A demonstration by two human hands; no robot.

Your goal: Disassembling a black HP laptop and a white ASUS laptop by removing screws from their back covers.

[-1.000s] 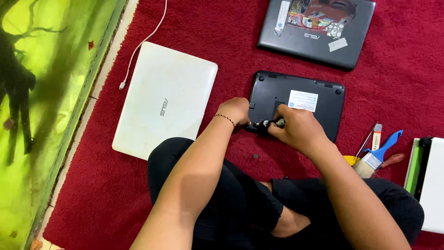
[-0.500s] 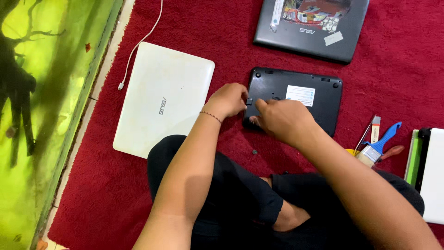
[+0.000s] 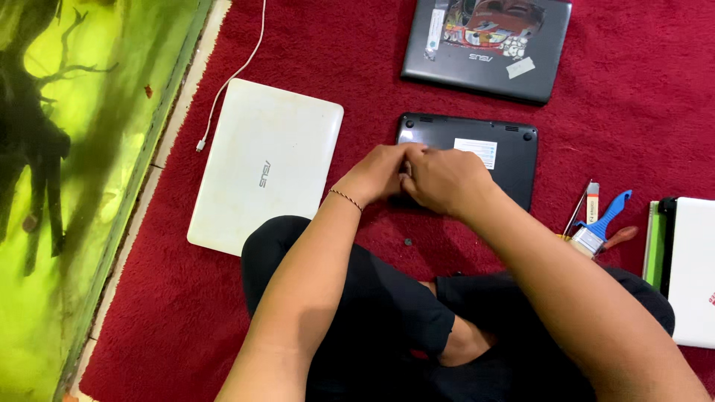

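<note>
You sit cross-legged on a red carpet [image 3: 335,67] with a small black laptop [image 3: 484,152] lying upside down in front of your knees, its underside up and a white label showing near its far edge. Both your hands meet over its near left part. Your left hand [image 3: 376,175] rests on the laptop's left near corner, fingers curled inward toward the other hand; a thin bracelet [image 3: 346,199] circles that wrist. Your right hand [image 3: 447,181] lies knuckles-up just beside it, touching it, fingers bent down onto the black underside. Whether either hand pinches anything you cannot tell, since the fingertips are hidden under the knuckles.

A tiny dark screw [image 3: 408,242] lies on the carpet just near of the laptop, between it and your legs. To your left lies a closed white laptop [image 3: 264,167], with a white cable [image 3: 234,74] running up from near its far left corner. Beyond the black one sits a closed grey laptop [image 3: 488,45] with stickers on its lid. To your right, a blue-handled brush [image 3: 603,223] lies beside a red-handled tool, and further right a white device [image 3: 693,272] lies at the frame's edge
</note>
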